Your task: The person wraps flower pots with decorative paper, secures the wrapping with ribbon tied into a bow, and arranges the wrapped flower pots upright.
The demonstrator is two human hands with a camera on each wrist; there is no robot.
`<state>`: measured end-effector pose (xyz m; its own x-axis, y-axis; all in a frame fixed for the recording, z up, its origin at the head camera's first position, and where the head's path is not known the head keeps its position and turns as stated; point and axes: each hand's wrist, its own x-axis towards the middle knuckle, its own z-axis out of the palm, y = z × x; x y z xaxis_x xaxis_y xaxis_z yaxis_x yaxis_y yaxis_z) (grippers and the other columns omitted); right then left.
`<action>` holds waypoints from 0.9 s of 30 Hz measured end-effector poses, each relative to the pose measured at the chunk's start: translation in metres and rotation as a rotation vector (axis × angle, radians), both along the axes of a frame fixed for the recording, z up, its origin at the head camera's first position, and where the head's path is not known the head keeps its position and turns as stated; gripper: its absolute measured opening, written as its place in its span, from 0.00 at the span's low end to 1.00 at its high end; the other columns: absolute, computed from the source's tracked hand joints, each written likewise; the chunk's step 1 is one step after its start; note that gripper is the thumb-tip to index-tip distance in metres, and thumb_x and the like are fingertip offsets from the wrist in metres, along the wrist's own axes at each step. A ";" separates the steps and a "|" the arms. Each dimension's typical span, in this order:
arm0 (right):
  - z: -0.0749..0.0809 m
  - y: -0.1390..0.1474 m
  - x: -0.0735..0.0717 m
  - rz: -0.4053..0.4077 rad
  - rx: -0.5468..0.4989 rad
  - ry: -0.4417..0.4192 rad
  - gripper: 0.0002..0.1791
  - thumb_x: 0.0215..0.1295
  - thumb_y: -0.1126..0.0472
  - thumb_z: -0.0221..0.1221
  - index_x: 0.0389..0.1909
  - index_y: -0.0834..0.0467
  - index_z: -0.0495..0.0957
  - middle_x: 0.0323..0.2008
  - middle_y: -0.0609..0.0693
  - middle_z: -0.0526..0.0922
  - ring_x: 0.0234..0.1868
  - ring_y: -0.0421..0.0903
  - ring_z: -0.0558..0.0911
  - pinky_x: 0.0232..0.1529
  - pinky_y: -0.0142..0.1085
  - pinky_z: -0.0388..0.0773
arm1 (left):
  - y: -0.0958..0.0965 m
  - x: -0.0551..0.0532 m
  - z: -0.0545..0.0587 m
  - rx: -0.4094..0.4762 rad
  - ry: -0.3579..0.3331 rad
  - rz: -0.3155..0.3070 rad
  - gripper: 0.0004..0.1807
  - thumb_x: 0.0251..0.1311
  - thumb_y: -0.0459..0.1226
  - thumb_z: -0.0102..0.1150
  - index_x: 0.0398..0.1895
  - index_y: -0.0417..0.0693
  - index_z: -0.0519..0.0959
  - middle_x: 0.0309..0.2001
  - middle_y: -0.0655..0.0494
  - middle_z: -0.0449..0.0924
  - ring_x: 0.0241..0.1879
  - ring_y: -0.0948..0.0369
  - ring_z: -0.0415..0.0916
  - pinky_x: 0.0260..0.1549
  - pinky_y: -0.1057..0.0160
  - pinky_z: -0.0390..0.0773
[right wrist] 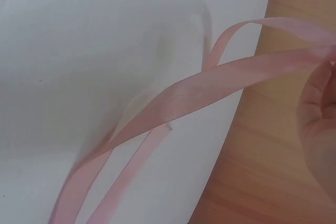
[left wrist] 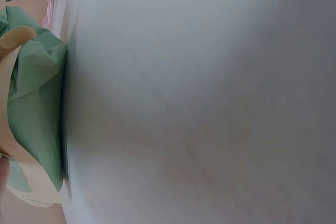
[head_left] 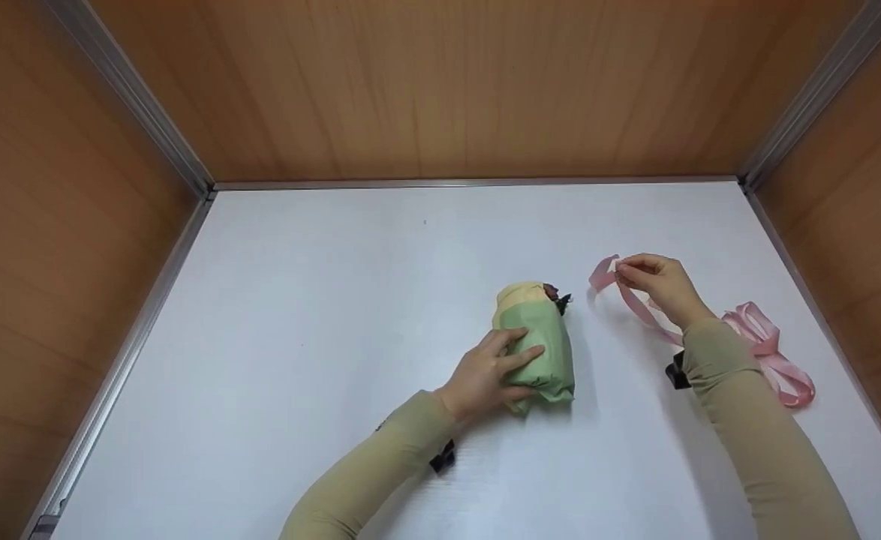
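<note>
- On the worktop [head_left: 298, 300], a little right of centre, lies the wrapped bundle [head_left: 554, 341], its longer axis running away from me.
- Its outer layer is green paper [head_left: 542, 311], creased and folded at the near end; cream paper [head_left: 519, 294] shows beyond it at the far end.
- At the far right corner of the bundle, a dark tuft [head_left: 563, 302] projects from the paper; it is too small to identify.
- My left hand [head_left: 479, 381] rests on the bundle from its left side, the fingers spread across the green paper.
- My right hand [head_left: 664, 286], to the right of the bundle and apart from it, pinches a pink ribbon [head_left: 647, 313] between thumb and fingertips above the worktop.
- A short length of the ribbon curls to the left of the pinch; another slants down behind my right wrist.
- Beside my right forearm lie loose pink loops [head_left: 762, 341]; the forearm hides whether they join the held length.
- In the right wrist view, the ribbon stretches as a broad, slightly twisted strip towards my fingers, and a strand beneath it shows a cut end [right wrist: 167, 128].
- Behind the worktop stands a wood-grained panel [head_left: 425, 90].
</note>
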<state>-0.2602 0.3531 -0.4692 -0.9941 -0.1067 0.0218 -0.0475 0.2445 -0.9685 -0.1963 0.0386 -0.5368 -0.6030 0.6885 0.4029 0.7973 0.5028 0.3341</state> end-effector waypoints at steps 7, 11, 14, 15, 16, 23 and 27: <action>-0.011 -0.008 -0.006 0.032 -0.024 -0.100 0.18 0.68 0.61 0.56 0.48 0.74 0.73 0.34 0.38 0.81 0.40 0.32 0.81 0.46 0.24 0.77 | 0.007 -0.001 0.000 0.005 0.022 -0.006 0.34 0.51 0.52 0.67 0.63 0.57 0.72 0.63 0.47 0.65 0.63 0.54 0.65 0.61 0.63 0.68; -0.016 -0.021 -0.012 0.046 -0.071 -0.133 0.13 0.66 0.60 0.57 0.45 0.67 0.75 0.37 0.41 0.80 0.43 0.36 0.81 0.49 0.27 0.77 | 0.010 -0.002 -0.001 -0.019 0.025 0.008 0.35 0.50 0.53 0.67 0.63 0.58 0.72 0.64 0.49 0.65 0.62 0.56 0.65 0.61 0.64 0.68; -0.015 -0.036 -0.018 0.066 -0.036 -0.119 0.15 0.67 0.59 0.57 0.45 0.68 0.76 0.40 0.45 0.80 0.44 0.37 0.80 0.50 0.31 0.77 | 0.011 -0.003 -0.001 -0.021 0.013 0.011 0.35 0.50 0.53 0.67 0.64 0.59 0.72 0.64 0.49 0.65 0.63 0.56 0.64 0.61 0.64 0.67; -0.014 -0.042 -0.021 0.075 -0.010 -0.112 0.16 0.67 0.58 0.57 0.46 0.68 0.76 0.42 0.47 0.80 0.44 0.37 0.80 0.50 0.31 0.77 | 0.010 -0.003 -0.001 -0.017 0.009 0.011 0.35 0.50 0.52 0.67 0.64 0.59 0.72 0.64 0.49 0.65 0.63 0.55 0.64 0.61 0.63 0.67; -0.012 -0.049 -0.023 0.082 0.013 -0.106 0.17 0.67 0.58 0.57 0.46 0.68 0.76 0.43 0.49 0.80 0.44 0.37 0.79 0.49 0.30 0.77 | 0.009 -0.004 -0.001 -0.015 0.008 0.010 0.35 0.50 0.52 0.68 0.64 0.59 0.72 0.64 0.49 0.65 0.63 0.55 0.64 0.61 0.63 0.67; 0.017 -0.120 -0.032 0.270 0.182 -0.030 0.21 0.68 0.51 0.55 0.52 0.63 0.77 0.53 0.58 0.79 0.43 0.40 0.79 0.46 0.33 0.76 | 0.004 -0.005 -0.003 0.009 0.031 -0.003 0.35 0.49 0.51 0.69 0.63 0.56 0.72 0.64 0.48 0.65 0.62 0.55 0.65 0.61 0.63 0.68; 0.034 -0.151 -0.028 0.543 0.275 -0.048 0.26 0.73 0.50 0.47 0.65 0.59 0.67 0.61 0.58 0.73 0.63 0.52 0.72 0.65 0.50 0.64 | 0.006 -0.006 -0.003 0.025 0.063 -0.010 0.34 0.49 0.51 0.69 0.62 0.55 0.74 0.63 0.48 0.66 0.60 0.55 0.66 0.59 0.63 0.69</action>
<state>-0.2879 0.2019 -0.4351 -0.7952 -0.5940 -0.1218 -0.1935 0.4390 -0.8774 -0.2026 0.0443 -0.5400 -0.5691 0.6837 0.4568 0.8220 0.4867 0.2957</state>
